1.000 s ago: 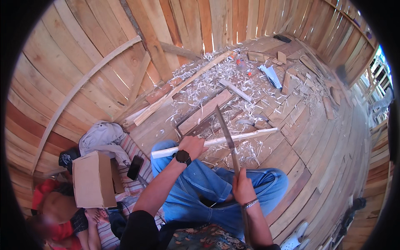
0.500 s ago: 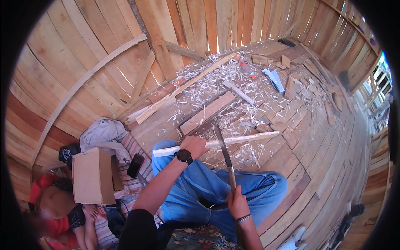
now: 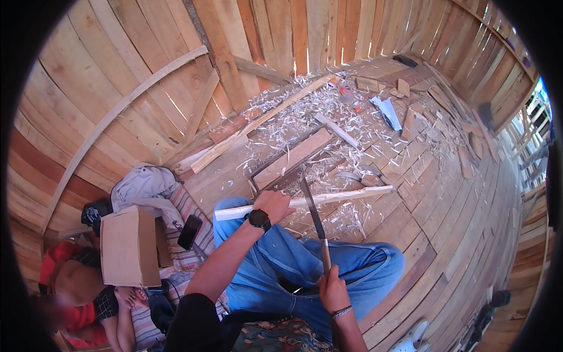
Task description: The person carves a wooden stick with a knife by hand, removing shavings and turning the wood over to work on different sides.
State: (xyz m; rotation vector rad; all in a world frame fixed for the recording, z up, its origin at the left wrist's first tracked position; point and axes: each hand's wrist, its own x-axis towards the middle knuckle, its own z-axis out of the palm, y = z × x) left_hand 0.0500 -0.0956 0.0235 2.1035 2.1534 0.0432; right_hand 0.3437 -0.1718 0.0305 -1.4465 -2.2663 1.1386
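In hands point(image 3: 274, 206): plain stick point(image 3: 355, 194), long tool point(image 3: 315, 214)

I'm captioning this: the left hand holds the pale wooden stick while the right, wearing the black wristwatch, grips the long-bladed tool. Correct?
No: the head view shows the left hand wearing the black wristwatch. That hand holds the pale wooden stick; the right hand grips the long-bladed tool.
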